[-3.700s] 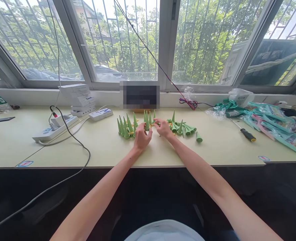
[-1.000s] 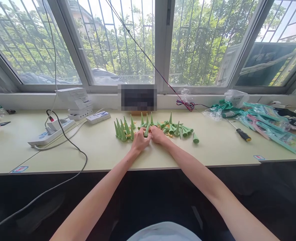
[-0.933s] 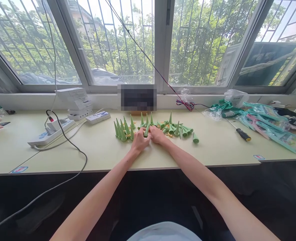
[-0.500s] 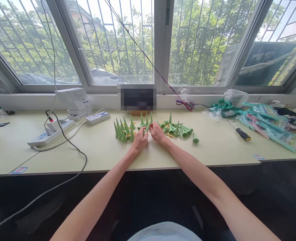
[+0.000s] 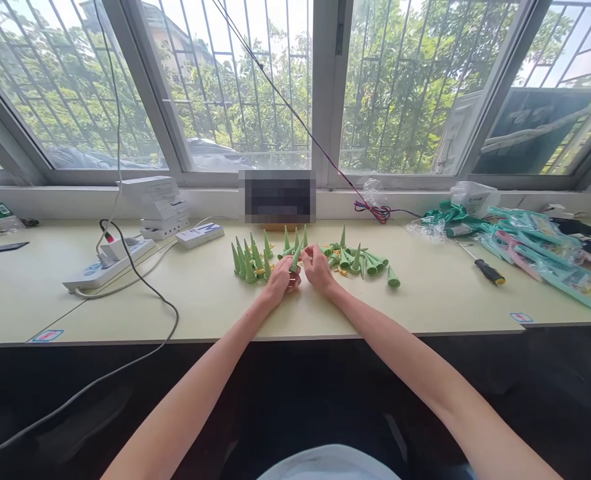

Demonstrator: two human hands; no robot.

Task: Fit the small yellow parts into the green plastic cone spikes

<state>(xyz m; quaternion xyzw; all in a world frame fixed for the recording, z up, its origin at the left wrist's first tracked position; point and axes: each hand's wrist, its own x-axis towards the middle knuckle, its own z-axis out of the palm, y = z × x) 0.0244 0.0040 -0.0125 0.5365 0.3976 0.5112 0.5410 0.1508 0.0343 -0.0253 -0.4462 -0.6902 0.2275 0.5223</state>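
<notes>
A green cone (image 5: 295,261) is held in my left hand (image 5: 281,279), its tip pointing up. My right hand (image 5: 316,264) is just to the right with fingers pinched together near the cone's tip; whatever they hold is too small to make out. Left of my hands, several green cones (image 5: 250,272) stand upright in a group. To the right, more green cones (image 5: 371,265) lie on their sides or stand, with small yellow pieces (image 5: 343,272) among them. One cone (image 5: 393,278) stands apart at the right of that pile.
The pale table (image 5: 205,313) holds a power strip (image 5: 88,275) with cables and white boxes (image 5: 158,200) at the left. A screwdriver (image 5: 489,272) and bagged teal items (image 5: 570,270) lie at the right. A blurred dark box (image 5: 279,197) stands behind the cones.
The cone in my left hand is now more upright, and my right hand has moved slightly away from it. The whole view has shifted a little.
</notes>
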